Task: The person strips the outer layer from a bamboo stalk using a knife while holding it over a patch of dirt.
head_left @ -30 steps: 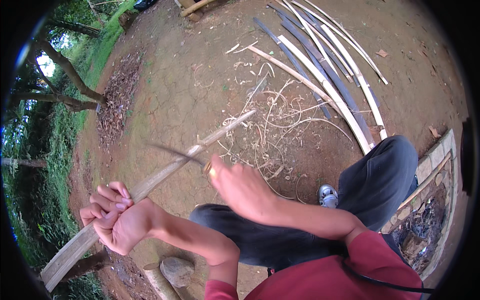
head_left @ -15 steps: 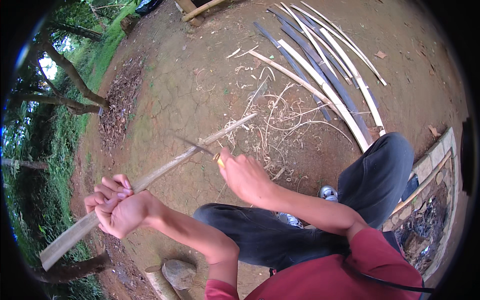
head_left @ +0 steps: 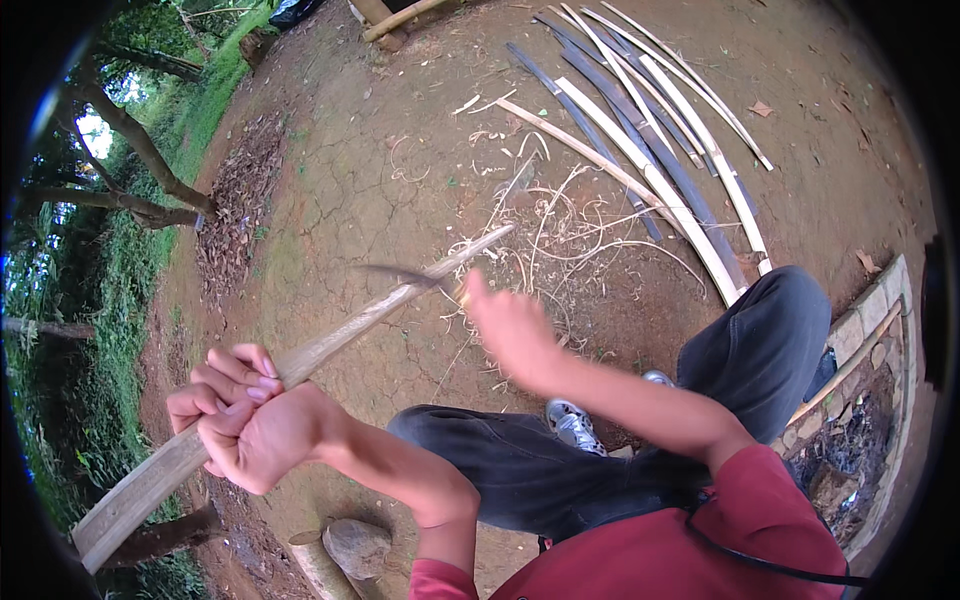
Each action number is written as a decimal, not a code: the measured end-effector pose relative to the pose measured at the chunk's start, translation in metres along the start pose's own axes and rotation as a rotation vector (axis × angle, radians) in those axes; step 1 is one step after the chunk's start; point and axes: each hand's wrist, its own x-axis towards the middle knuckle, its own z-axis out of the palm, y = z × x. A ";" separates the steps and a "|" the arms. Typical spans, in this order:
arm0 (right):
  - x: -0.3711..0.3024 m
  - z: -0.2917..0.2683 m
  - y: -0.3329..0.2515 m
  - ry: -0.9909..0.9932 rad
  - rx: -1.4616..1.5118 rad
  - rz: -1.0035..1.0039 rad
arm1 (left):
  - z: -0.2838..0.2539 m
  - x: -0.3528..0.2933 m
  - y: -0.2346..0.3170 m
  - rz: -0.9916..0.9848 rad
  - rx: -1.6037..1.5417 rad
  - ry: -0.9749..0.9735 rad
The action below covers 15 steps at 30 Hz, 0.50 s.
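My left hand (head_left: 245, 415) is closed around a long, pale wooden strip (head_left: 350, 329), which slants from the lower left up toward the middle. The strip's wider end sticks out past my hand at the lower left, and its narrow tip lies over the shavings. In my closed right hand (head_left: 513, 335) is a knife (head_left: 405, 272) with a thin dark blade and a yellowish handle, mostly hidden by my fingers. The blade crosses the strip near its far end, touching or just above it; motion blur hides which.
Curly shavings (head_left: 550, 240) lie on the bare soil ahead. Several pale and dark split strips (head_left: 640, 170) are spread at the upper right. A brick-edged fire pit (head_left: 850, 440) is at my right. A stone (head_left: 357, 548) and a log (head_left: 322, 566) lie below; trees (head_left: 140, 140) stand left.
My right hand and the knife have moved along the strip toward its far tip, up and to the right. My left hand has shifted slightly, still gripping the strip.
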 end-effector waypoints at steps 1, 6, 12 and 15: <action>0.024 0.045 0.076 -0.045 -0.050 0.226 | 0.005 -0.006 0.001 -0.025 -0.057 -0.014; 0.015 0.082 0.161 0.102 -0.038 0.153 | 0.013 0.007 -0.003 0.052 -0.029 0.013; -0.006 -0.055 -0.009 -0.155 0.481 0.079 | 0.014 0.011 -0.009 -0.019 0.033 0.002; -0.021 -0.056 -0.031 -0.170 0.481 -0.050 | 0.018 0.011 -0.010 -0.038 0.027 0.003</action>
